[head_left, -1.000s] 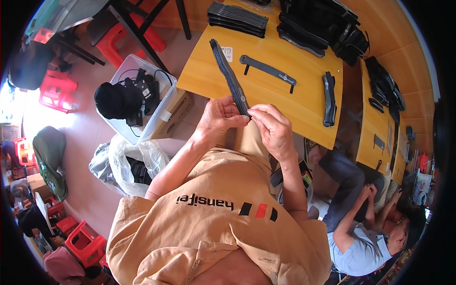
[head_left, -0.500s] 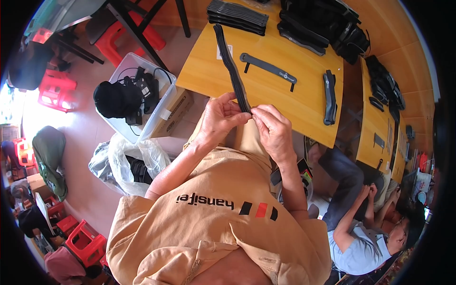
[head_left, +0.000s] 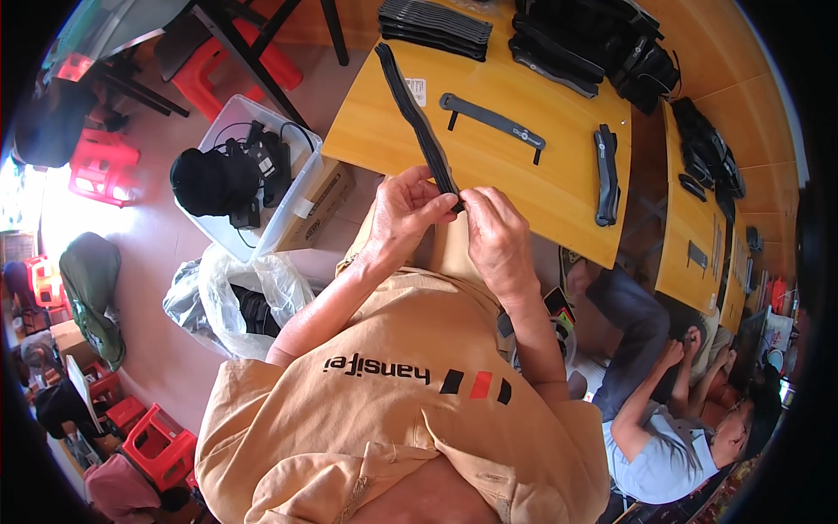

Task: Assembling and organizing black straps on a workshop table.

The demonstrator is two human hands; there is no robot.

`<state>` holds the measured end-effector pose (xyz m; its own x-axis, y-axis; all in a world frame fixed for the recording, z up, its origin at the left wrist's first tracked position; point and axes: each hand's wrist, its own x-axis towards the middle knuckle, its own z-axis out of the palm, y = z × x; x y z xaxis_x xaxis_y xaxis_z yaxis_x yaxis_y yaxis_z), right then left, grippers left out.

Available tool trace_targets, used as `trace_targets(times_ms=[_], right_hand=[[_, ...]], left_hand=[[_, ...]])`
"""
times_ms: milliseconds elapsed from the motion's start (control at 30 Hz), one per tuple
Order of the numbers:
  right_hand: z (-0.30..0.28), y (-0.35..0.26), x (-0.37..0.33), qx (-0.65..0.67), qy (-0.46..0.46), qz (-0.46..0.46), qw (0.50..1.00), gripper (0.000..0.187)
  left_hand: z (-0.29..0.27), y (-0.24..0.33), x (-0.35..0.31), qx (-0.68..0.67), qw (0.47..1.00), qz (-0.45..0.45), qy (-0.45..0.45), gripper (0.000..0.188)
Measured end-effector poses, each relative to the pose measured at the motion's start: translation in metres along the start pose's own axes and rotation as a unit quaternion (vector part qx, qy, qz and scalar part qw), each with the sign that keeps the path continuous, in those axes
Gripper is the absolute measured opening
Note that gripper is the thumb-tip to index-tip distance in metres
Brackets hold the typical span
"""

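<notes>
A long black fabric strap (head_left: 408, 109), which looks layered or folded lengthwise, slants up and left from my fingers over the yellow table (head_left: 367, 122). My left hand (head_left: 408, 210) is closed around its near end, with the thumb pressed along it. At that same end, the fingers of my right hand (head_left: 496, 229) pinch the strap's tip; their grip partly hides it. Beyond my hands a flat dark grey strap (head_left: 493, 122) with two short black tabs lies on the table. Nearer the right edge rests another folded grey strap (head_left: 606, 175).
Stacked dark straps (head_left: 435, 28) and black bundles (head_left: 567, 52) occupy the table's far side. To the left stand a clear plastic bin (head_left: 301, 188) with black items and a plastic bag (head_left: 218, 293). A co-worker (head_left: 655, 454) sits at right beside a second table (head_left: 685, 253).
The strap's far end has swung slightly left. My right hand has turned a little and shifted slightly left, still pinching the near end.
</notes>
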<state>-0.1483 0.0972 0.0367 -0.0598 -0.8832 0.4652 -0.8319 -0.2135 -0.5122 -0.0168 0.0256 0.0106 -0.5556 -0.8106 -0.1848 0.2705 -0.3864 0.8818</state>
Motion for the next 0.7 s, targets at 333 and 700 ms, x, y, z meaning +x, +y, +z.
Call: trace_targets(times_ms=[333,700], right_hand=[[0.015,0.000,-0.003,-0.052,-0.017,-0.015,0.998,0.028],[0.025,0.005,0.001,-0.003,-0.025,0.044,0.999,0.024]], left_hand=[[-0.004,-0.005,0.003,0.012,1.000,0.002,0.016,0.033],[-0.002,-0.010,0.008,0.030,0.999,0.026,0.030,0.032]])
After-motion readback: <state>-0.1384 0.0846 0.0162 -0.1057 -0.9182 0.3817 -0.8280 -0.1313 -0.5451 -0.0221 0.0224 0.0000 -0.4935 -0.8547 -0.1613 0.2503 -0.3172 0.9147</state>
